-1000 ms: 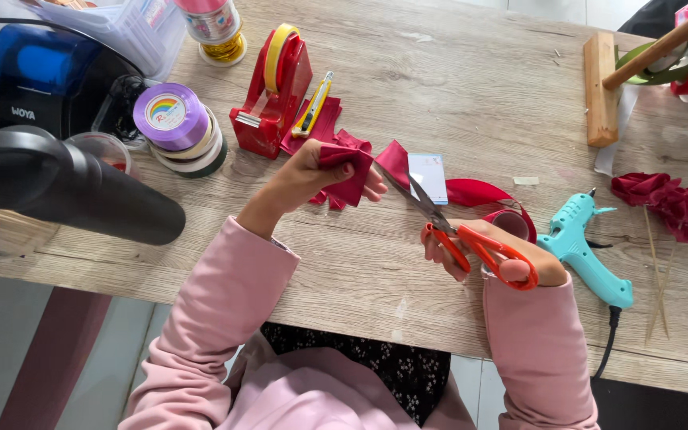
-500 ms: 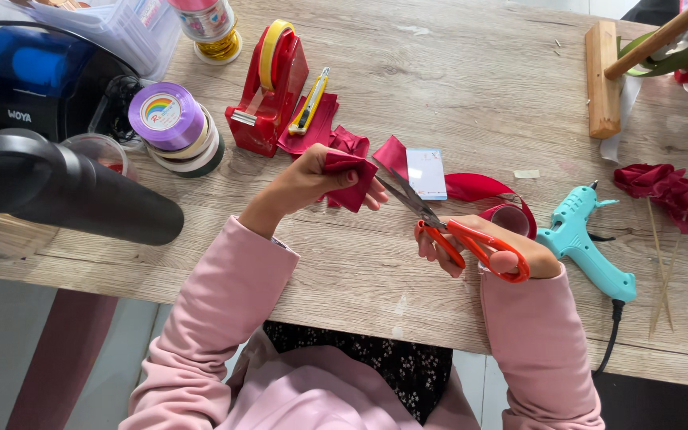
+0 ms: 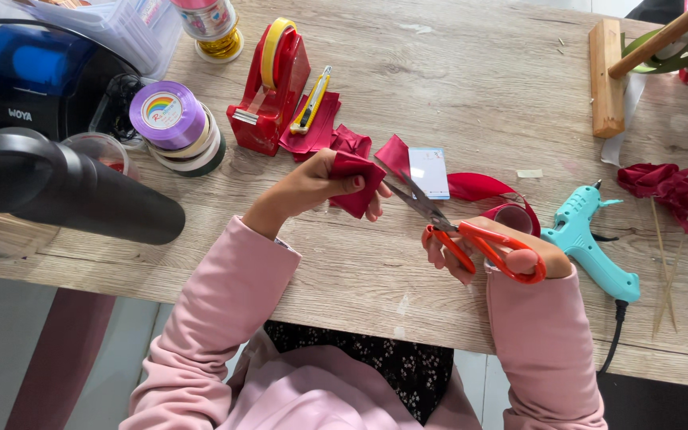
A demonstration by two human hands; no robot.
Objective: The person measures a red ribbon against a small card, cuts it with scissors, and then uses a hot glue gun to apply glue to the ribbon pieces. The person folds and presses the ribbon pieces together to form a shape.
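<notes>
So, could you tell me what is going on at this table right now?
A person in pink sleeves is cutting red ribbon. The left hand pinches a folded piece of red ribbon, and the right hand works orange-handled scissors with the blades at its edge. A red tape dispenser, ribbon spools and a teal glue gun lie on the wooden table.

Home craft corner, wooden counter (image 3: 471,72) strewn with ribbon spools (image 3: 170,119), tape dispenser (image 3: 271,87), teal glue gun (image 3: 591,247), red fabric scraps (image 3: 678,191)

Matt, grained wood table (image 3: 455,72); satiny red cloth ribbon (image 3: 356,181); scissors (image 3: 471,232) with metal blades, glossy orange plastic handles.
</notes>
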